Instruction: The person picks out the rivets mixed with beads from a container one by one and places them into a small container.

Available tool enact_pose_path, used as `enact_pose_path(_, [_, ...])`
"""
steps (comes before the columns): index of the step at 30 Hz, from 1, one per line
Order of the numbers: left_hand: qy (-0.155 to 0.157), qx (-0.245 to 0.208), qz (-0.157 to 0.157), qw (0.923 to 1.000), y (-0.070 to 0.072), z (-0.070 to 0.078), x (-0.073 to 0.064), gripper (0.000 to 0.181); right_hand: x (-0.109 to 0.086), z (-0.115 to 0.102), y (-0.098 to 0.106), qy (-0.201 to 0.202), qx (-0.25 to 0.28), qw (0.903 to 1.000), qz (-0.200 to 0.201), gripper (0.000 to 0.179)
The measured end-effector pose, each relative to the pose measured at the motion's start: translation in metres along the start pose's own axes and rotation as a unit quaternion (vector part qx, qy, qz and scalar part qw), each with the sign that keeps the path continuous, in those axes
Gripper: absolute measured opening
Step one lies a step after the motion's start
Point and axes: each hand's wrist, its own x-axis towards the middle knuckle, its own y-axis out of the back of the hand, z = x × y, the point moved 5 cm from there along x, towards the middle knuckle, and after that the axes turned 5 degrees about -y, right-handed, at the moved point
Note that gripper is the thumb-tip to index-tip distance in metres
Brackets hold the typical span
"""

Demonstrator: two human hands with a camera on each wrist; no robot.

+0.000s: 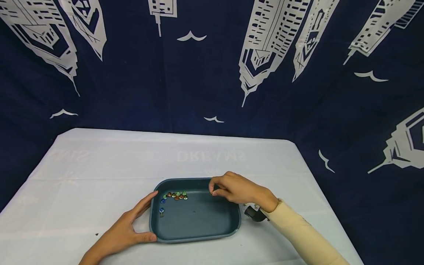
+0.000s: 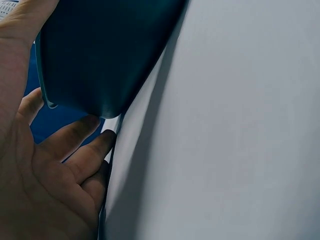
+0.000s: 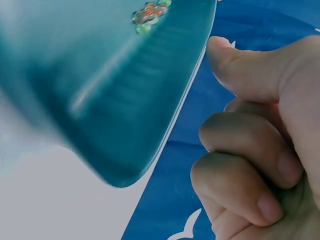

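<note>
A dark teal tray (image 1: 205, 224) lies on the white cloth. Glass marbles (image 1: 177, 195) in green, orange-brown and clear tones make a cluster near its back left. Blue marbles (image 1: 162, 210) sit below them by the left wall. My left hand (image 1: 124, 226) spans the tray's left side, fingers straight along the back corner and thumb at the front one. Above the back right part of the tray, my right hand (image 1: 233, 187) brings index finger and thumb together, a tiny dark thing just showing between the tips. Its other fingers (image 3: 235, 190) are curled into the palm.
White cloth (image 1: 116, 158) covers the table under the tray. Behind and around it hangs a navy cloth (image 1: 198, 81) with white building and bird prints. A black wrist device (image 1: 255, 213) hangs by the right sleeve, near the tray's right rim. A dark speck (image 1: 96, 234) lies left.
</note>
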Motion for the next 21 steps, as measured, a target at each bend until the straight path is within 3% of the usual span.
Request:
enact_pose_path(10, [0.009,0.001,-0.004,1.0,0.0,-0.001,-0.001,0.11,-0.025,0.02,0.005,-0.034,0.029,0.999,0.008,0.009])
enact_pose_path(21, [0.004,0.006,-0.001,1.0,0.0,-0.001,0.0,0.112,-0.055,0.043,0.019,-0.061,0.021,0.9964,0.054,0.004])
